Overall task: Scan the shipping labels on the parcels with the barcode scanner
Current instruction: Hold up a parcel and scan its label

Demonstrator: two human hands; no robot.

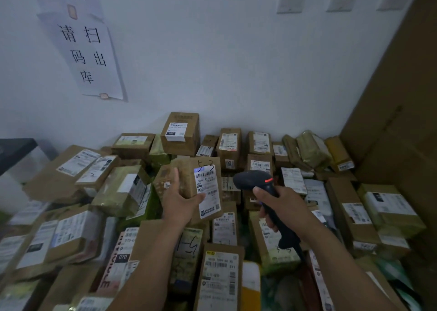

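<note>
We hold one parcel (186, 180) in our left grip (181, 203), scanner (254, 183) clasped in our right grip (282, 207) beside it (label (209, 192) lit); piles (221, 277) below it likely unscanned.

Left hand (179, 204): we see it bare, forearm (146, 261) bare too, left of lower centre.
Right hand (281, 206): we see the same, right of lower centre.

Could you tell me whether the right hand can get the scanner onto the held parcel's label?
Probably yes: the left hand holds the parcel up with its label facing out, and the scanner in the right hand is close beside it, nothing between.
</note>
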